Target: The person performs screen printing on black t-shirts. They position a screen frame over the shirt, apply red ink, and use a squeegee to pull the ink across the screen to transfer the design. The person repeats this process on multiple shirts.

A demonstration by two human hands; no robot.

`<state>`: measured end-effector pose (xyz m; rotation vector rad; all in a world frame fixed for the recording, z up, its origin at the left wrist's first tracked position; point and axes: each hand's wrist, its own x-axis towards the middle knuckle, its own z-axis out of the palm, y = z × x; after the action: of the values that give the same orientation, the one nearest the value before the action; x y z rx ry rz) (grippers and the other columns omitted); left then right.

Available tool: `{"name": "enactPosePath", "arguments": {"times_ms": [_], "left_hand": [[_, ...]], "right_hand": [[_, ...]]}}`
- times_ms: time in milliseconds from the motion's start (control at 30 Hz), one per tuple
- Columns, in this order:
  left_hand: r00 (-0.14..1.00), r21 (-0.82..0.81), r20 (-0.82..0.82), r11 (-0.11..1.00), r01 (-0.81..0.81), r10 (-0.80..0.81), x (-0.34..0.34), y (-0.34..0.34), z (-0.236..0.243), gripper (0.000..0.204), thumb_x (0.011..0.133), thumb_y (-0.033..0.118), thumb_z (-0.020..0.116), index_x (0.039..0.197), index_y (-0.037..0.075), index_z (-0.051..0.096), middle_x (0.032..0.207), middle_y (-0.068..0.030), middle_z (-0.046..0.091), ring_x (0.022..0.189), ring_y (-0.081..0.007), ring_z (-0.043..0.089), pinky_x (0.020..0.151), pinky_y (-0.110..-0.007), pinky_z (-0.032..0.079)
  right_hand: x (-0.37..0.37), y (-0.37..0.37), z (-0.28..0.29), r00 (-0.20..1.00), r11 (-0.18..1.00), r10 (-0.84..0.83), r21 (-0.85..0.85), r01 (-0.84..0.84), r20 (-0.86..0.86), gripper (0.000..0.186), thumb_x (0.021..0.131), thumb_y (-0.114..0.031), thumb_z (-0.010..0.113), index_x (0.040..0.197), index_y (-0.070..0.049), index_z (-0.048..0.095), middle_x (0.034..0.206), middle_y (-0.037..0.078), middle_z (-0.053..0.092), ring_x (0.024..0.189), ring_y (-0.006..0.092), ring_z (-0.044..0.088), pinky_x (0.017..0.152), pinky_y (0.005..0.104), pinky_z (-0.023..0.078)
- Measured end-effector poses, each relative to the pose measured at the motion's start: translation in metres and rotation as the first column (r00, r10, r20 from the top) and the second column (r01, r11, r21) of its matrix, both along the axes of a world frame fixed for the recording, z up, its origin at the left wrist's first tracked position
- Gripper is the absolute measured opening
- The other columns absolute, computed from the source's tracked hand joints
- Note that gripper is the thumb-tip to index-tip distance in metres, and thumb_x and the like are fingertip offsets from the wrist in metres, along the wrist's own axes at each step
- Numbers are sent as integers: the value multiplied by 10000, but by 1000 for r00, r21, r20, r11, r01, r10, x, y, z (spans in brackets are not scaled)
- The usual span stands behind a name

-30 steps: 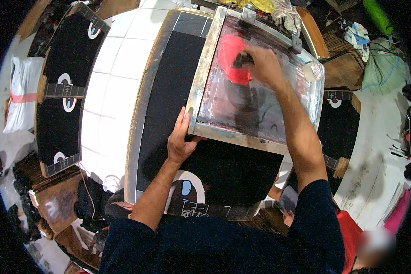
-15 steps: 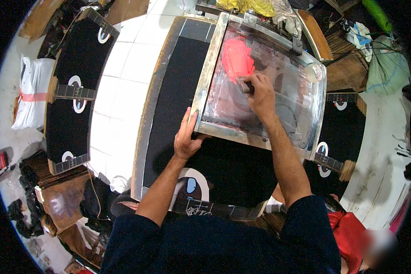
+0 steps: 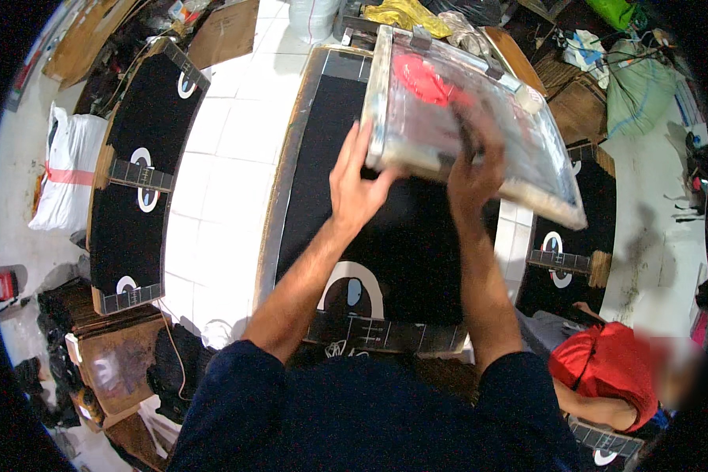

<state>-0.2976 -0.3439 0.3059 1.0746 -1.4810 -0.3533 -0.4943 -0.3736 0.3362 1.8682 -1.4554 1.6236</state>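
Note:
My left hand (image 3: pixel 358 179) holds the near left corner of a screen-printing frame (image 3: pixel 539 200), its fingers along the left side and its thumb under the near edge. The frame is lifted at its near side and tilted over the board below. Bright pink-red ink (image 3: pixel 422 79) lies on the mesh toward the far left. Over the near part of the mesh, my right hand (image 3: pixel 480 161) is smeared by motion, closed on a small dark squeegee (image 3: pixel 466 130) that shows only as a blur. Beneath is a black fabric panel (image 3: pixel 315 149) with a printed eye (image 3: pixel 352 293) near me.
More black panels with printed eyes lie on a left board (image 3: pixel 130 228) and a right board (image 3: pixel 562 295). A person in red (image 3: pixel 610 370) bends at the lower right. Yellow cloth (image 3: pixel 405 14) and a pale green sack (image 3: pixel 641 90) sit at the back.
The screen frame's near side has risen off the black panel and swung away from me. Both hands have moved with it; the right now blurs. The person in red has come further into view.

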Motion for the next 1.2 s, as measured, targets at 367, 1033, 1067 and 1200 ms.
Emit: {"name": "enactPosePath", "arguments": {"times_ms": [367,1033,1067,1200], "left_hand": [[905,609,72,700,-373,420,240,49,-194,433,1001,217,692,1306,-83,621,1084,-233,736,895,-242,721,794,-369,573],[778,735,623,281,-617,81,285,392,-327,481,937,265,674,1391,117,619,1164,-177,694,1055,-383,659,903,-487,537],[788,781,612,109,-615,60,291,405,-334,442,920,294,692,1326,120,681,1087,-180,732,1018,-393,686,874,-491,557],[830,843,474,121,-524,294,319,434,-341,335,867,329,679,1094,109,791,882,-243,739,847,-439,715,800,-528,573]], "right_hand": [[-13,-105,185,935,910,-320,226,349,-152,340,908,-267,698,1244,-216,682,1185,73,725,1069,357,696,890,481,544],[-46,-174,243,917,867,-334,310,390,-218,373,948,-355,713,1275,-177,696,1195,122,747,1118,338,700,945,419,517],[-44,-172,244,912,864,-347,304,402,-220,370,949,-349,714,1275,-174,695,1199,121,746,1118,338,700,943,422,517],[-31,-164,247,886,806,-403,369,462,-230,452,947,-393,706,1345,-182,663,1276,126,719,1166,359,667,978,448,499]]}}
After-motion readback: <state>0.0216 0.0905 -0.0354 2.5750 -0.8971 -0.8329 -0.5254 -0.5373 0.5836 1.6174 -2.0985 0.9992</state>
